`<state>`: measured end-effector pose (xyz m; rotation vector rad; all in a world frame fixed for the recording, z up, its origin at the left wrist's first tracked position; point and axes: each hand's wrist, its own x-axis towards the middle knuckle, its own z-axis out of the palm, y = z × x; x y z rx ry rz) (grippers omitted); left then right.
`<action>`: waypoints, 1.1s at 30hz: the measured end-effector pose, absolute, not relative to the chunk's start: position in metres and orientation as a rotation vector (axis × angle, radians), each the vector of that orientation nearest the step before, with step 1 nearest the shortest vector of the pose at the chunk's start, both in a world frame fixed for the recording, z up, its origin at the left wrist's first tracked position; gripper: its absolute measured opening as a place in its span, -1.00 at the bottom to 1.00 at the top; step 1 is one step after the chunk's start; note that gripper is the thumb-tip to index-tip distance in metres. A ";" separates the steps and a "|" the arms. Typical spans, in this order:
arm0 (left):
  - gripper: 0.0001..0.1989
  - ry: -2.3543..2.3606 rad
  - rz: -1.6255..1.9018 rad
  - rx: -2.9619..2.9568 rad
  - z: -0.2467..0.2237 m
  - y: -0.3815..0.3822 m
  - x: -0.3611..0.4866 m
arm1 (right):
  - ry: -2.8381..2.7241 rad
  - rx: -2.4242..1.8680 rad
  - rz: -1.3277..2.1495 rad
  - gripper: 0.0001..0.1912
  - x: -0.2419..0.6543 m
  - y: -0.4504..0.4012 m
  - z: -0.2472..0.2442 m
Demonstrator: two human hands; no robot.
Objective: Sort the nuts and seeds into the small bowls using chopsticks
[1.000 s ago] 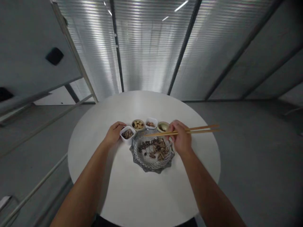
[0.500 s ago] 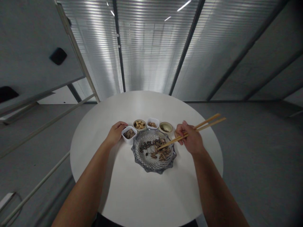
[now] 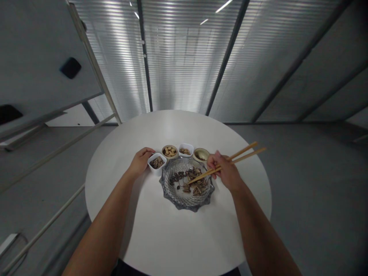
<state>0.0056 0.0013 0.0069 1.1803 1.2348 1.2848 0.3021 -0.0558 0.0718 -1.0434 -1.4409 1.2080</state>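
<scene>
My right hand [image 3: 224,168] is closed round a pair of wooden chopsticks [image 3: 243,153]. Their tips reach down among striped sunflower seeds [image 3: 199,188] in a clear, scalloped glass bowl [image 3: 184,204]. Whether a seed is pinched between the tips is too small to tell. Dark round seeds or beans [image 3: 176,177] lie at the left of the same bowl. My left hand [image 3: 140,163] holds the side of a small white square bowl [image 3: 155,171] with its fingers at the far-left rim. Sunflower seeds fill that small bowl; my left thumb is hard to make out.
Behind the glass bowl stand a round bowl of peanuts [image 3: 169,151], a white square bowl [image 3: 186,146] with brown nuts, and a yellowish round bowl [image 3: 201,153] with a little in it. All rest on a round white table [image 3: 178,237]. A whiteboard frame [image 3: 94,69] stands at left.
My right hand has moved left and slightly down, and the chopstick tips have shifted left across the sunflower seeds. The left hand and the bowls stay in place.
</scene>
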 end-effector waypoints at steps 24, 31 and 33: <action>-0.79 1.262 1.279 1.177 0.011 -0.001 0.008 | -1.419 -1.056 1.199 -0.42 0.286 -0.060 0.069; -0.81 1.247 1.281 1.212 0.007 0.001 0.006 | -1.241 -0.958 1.106 -0.45 0.277 -0.060 0.070; -0.81 1.245 1.284 1.212 0.008 0.000 0.005 | -1.181 -0.961 1.062 -0.45 0.275 -0.058 0.069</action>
